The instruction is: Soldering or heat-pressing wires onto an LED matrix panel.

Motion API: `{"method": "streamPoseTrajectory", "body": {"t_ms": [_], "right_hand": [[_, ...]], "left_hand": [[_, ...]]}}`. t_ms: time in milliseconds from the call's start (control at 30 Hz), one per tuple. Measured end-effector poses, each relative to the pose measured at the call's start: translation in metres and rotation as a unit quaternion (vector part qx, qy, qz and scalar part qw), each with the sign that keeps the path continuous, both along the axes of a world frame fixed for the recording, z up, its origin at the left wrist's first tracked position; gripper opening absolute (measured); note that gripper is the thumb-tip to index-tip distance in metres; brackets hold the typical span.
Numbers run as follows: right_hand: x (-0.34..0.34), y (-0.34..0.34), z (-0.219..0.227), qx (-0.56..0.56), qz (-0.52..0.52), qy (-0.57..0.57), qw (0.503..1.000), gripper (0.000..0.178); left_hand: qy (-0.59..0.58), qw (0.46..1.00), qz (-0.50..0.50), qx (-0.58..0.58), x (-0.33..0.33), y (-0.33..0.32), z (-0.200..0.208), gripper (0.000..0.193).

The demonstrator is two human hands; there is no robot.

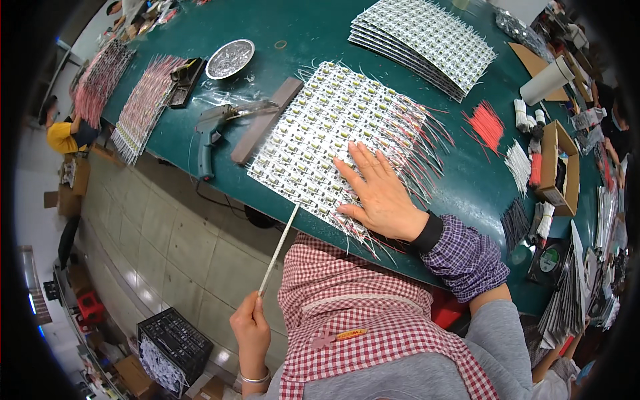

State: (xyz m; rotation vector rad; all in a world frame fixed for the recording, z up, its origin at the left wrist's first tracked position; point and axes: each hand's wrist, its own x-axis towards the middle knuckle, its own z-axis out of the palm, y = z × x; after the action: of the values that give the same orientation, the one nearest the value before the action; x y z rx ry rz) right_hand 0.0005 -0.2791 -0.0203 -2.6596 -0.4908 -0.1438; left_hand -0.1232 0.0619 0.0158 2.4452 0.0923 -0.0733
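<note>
My left hand (251,328) is closed round the lower end of a thin whitish strip (277,255), held out past the table's front edge. The strip's far end meets the near edge of a white circuit board panel (313,133). This panel carries rows of small yellow-green parts, with red and white wires fanning from its right side. My right hand (380,193) lies flat on the panel's lower right, fingers spread. Along the panel's left edge rests a brown bar (268,120). A teal-handled soldering gun (208,143) lies to the left of that bar.
A metal bowl (230,60) stands farther back on the green table (300,27). At the back right are stacked panels (427,40). Red wires (485,127), white wires (518,163) and a cardboard box (559,170) lie right. Wired panels (148,100) sit left; a black crate (175,347) stands below.
</note>
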Motion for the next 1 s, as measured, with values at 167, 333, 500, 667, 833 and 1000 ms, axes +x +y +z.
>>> {"method": "streamPoseTrajectory", "body": {"t_ms": [167,333,500,667,833,1000], "right_hand": [[0.000,0.001,0.001,0.003,0.001,0.005,1.000,0.080],[0.000,-0.001,0.000,0.010,-0.001,0.005,1.000,0.079],[0.001,0.000,0.000,0.012,0.000,0.003,1.000,0.078],[0.000,-0.001,-0.001,0.015,-0.001,-0.003,1.000,0.078],[0.000,-0.001,0.000,0.005,-0.002,0.003,1.000,0.078],[0.000,0.000,0.001,0.003,0.000,0.007,1.000,0.078]], "left_hand": [[-0.078,0.997,-0.013,0.017,0.000,0.000,-0.006,0.018],[-0.082,0.995,-0.025,0.055,0.005,-0.007,-0.006,0.021],[-0.089,0.994,-0.030,0.049,0.013,-0.015,-0.009,0.021],[-0.096,0.995,-0.001,0.027,0.010,-0.014,-0.003,0.022],[-0.081,0.996,0.016,0.041,-0.001,-0.003,-0.003,0.023],[-0.106,0.993,0.006,0.051,-0.005,0.000,-0.012,0.025]]}}
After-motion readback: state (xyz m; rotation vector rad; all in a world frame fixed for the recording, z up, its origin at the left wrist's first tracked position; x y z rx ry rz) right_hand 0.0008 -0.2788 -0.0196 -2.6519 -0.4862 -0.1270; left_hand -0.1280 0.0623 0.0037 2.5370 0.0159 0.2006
